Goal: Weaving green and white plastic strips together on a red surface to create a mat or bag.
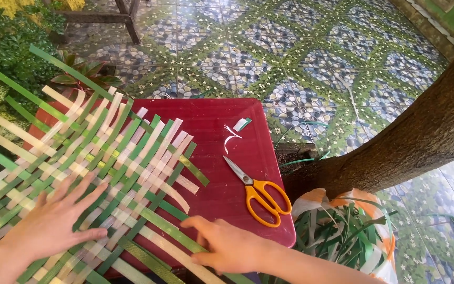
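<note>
A woven mat (116,152) of green and pale cream strips lies across a dark red table (222,121). My left hand (53,221) presses flat on the weave with fingers spread. At the mat's near right edge, my right hand (227,244) touches a loose green strip (169,229) with thumb and fingers, nothing clearly gripped. Orange-handled scissors (256,192) lie shut on the table right of the mat, apart from both hands.
Small strip offcuts (236,129) rest on the table's far right part. A tree trunk (416,137) rises at right. A bag (342,231) of green strips sits below the table corner. Potted plants (11,47) stand at left on the patterned tile floor (300,47).
</note>
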